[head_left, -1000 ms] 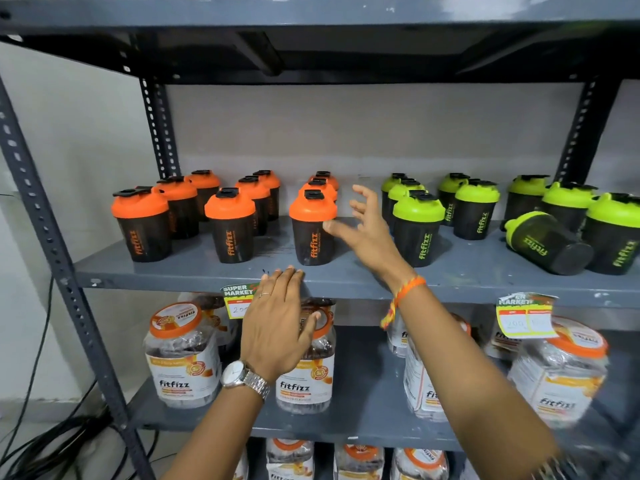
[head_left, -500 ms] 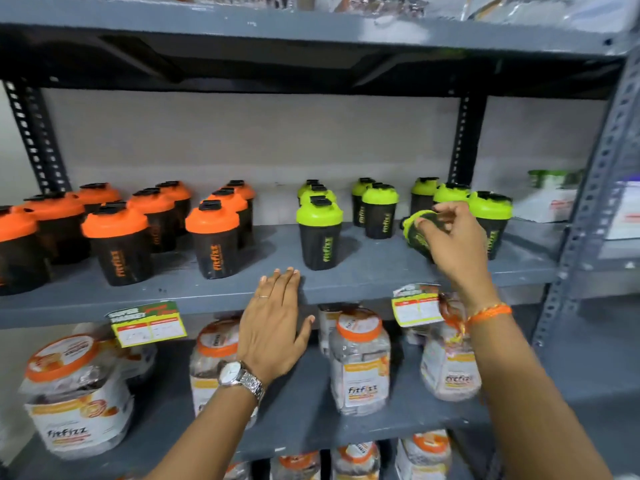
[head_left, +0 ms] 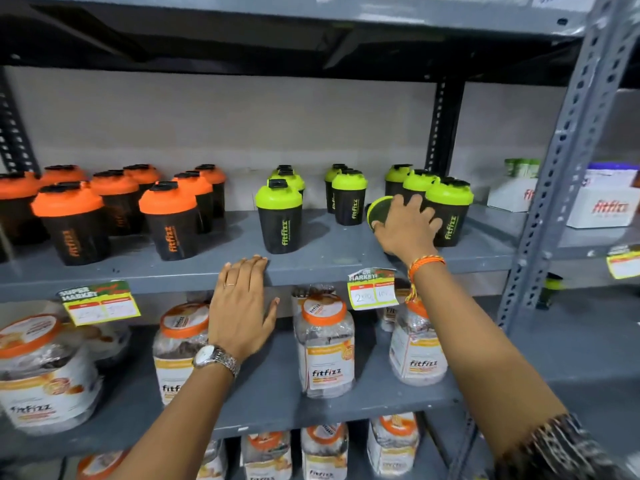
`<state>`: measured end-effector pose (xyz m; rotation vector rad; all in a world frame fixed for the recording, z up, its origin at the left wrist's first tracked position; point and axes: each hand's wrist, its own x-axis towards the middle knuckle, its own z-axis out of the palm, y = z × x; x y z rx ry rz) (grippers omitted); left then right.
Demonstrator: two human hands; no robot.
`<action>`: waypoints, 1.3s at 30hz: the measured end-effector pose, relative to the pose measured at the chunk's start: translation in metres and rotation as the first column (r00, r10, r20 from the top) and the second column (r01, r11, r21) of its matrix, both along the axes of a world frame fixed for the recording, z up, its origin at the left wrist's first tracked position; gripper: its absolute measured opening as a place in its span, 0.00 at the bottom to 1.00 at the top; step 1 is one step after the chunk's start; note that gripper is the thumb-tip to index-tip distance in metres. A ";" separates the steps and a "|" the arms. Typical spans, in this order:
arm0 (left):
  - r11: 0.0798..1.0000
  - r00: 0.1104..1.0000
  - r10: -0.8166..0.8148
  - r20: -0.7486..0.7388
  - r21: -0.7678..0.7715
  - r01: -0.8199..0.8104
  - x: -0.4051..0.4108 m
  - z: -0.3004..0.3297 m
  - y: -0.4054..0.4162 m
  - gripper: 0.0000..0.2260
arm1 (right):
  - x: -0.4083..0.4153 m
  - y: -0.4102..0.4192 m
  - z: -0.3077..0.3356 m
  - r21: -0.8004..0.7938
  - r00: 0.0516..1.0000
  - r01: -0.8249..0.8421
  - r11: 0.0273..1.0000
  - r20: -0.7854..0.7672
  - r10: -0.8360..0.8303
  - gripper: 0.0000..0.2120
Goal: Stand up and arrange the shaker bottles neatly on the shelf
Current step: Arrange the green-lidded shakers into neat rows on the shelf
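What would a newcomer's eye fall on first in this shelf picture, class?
Bright lids strike first: orange-lidded bottles stand at the left of the middle shelf, green-lidded bottles to the right. The right hand grips a tipped green bottle, while the left hand rests flat on the shelf edge.

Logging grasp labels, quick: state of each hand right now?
Left hand: open, flat on the shelf edge, holding nothing.
Right hand: closed on the tipped green-lidded shaker.
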<state>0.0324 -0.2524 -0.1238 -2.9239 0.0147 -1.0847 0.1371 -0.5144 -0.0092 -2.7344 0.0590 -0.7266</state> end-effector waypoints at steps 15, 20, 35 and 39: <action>1.000 0.994 0.002 0.112 -0.023 0.001 0.015 -0.015 0.003 0.29 | 0.019 -0.016 0.012 0.843 0.898 -0.131 0.523 -0.123 0.423 0.29; 0.999 0.991 -0.025 0.135 -0.032 0.029 0.016 -0.016 0.004 0.29 | 0.026 -0.015 -0.005 0.987 0.776 -0.138 0.086 0.053 0.629 0.18; 0.950 0.996 0.086 0.014 -0.301 -0.078 0.014 0.046 -0.011 0.18 | 0.058 -0.027 -0.024 0.867 0.634 -0.452 0.208 0.148 0.759 0.34; 0.867 0.975 0.040 -0.221 -0.477 -0.144 0.045 0.074 0.001 0.32 | 0.062 -0.028 -0.026 0.849 0.599 -0.472 0.237 0.112 0.793 0.40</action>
